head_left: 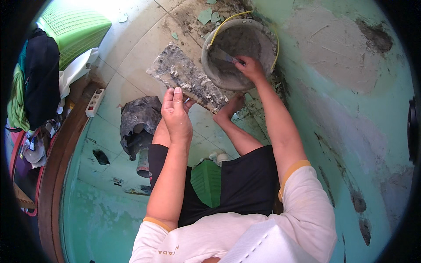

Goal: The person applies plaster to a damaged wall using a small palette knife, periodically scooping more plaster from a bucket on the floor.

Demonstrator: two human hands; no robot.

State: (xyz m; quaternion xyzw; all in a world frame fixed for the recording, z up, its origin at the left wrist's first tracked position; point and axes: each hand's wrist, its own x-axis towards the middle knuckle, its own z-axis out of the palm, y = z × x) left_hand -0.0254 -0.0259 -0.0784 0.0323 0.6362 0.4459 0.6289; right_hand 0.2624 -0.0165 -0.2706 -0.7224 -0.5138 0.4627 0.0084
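My left hand (pixel 177 116) grips the near edge of a flat rectangular board (pixel 186 75) smeared with grey mortar and lumps, thumb on top. The board lies tilted in front of me, left of a grey bucket (pixel 206 65) with a yellow wire handle. Wet grey mortar (pixel 250 38) coats the inside of the bucket. My right hand (pixel 251 69) reaches over its rim, closed round the handle of a putty knife (pixel 226 56). The blade points left inside the bucket, and its tip blends into the mortar.
At right, a green wall (pixel 351 144) carries grey patches and holes. A crumpled black bag (pixel 138 118) and a can (pixel 143 164) stand by my left leg. Beyond are a power strip (pixel 95 102) and a green basket (pixel 76 30). Debris (pixel 205 16) litters the tiles.
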